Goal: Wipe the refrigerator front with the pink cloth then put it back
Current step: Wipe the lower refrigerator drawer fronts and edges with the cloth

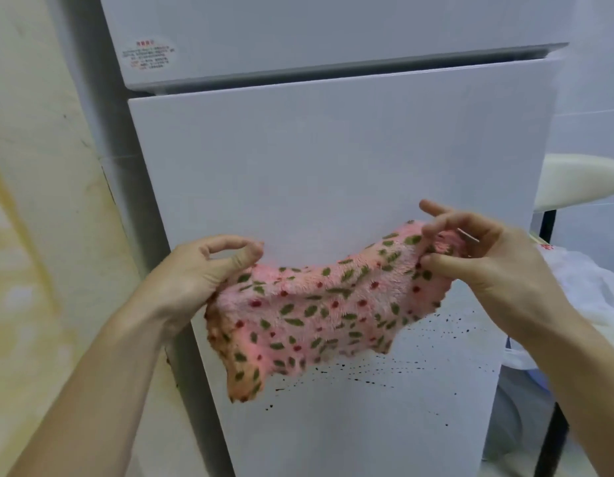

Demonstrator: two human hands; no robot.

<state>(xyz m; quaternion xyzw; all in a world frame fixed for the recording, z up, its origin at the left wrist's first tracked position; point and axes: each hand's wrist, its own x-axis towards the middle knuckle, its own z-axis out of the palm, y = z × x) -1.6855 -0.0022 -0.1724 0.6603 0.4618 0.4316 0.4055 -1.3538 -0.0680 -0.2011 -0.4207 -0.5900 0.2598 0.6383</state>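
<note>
Left hand (209,270) and right hand (477,256) each pinched the pink cloth (312,315), spread before the refrigerator door (333,160). Wiping apparently not begun; dark specks (384,370) below the hands need pressing strokes.

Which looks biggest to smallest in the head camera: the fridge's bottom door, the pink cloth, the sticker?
As they look here:
1. Bottom door
2. Pink cloth, though it is nearer the camera
3. Sticker
</note>
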